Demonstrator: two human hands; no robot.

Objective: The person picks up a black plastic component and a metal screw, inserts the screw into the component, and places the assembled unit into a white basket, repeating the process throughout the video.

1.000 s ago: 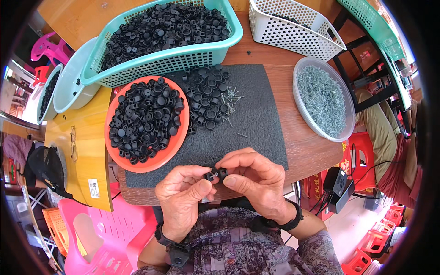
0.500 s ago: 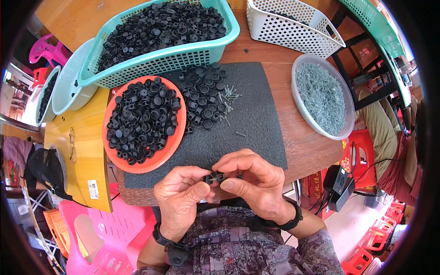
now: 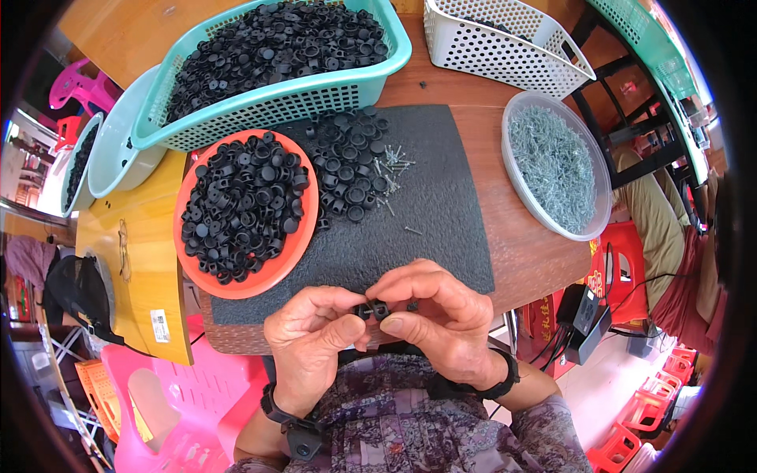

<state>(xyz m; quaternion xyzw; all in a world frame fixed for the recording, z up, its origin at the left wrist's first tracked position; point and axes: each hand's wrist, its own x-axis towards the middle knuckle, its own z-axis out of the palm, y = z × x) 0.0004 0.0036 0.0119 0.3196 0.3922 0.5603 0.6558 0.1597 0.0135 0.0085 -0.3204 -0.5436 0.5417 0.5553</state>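
Close to my body, at the near edge of the dark mat (image 3: 426,181), my two hands meet. My left hand (image 3: 311,327) pinches a small black plastic cap (image 3: 363,311) with what looks like a metal screw in it. Against it, my right hand (image 3: 441,319) grips a black plastic ring-shaped piece (image 3: 380,310) between thumb and fingers. Another dark bit shows behind the right fingers, partly hidden. Left of the hands stands a red-orange dish (image 3: 276,272) heaped with black plastic pieces (image 3: 244,197). More loose black pieces (image 3: 351,165) and several screws (image 3: 392,169) lie on the mat.
A teal basket (image 3: 268,108) full of black pieces stands at the far left, a white perforated basket (image 3: 505,67) at the far right. A clear round tub of screws (image 3: 552,169) sits near the table's right edge. A pink chair (image 3: 181,394) is at lower left.
My hands remain together in nearly the same place. The black pieces between my fingertips have turned slightly, and my right fingers have shifted a little.
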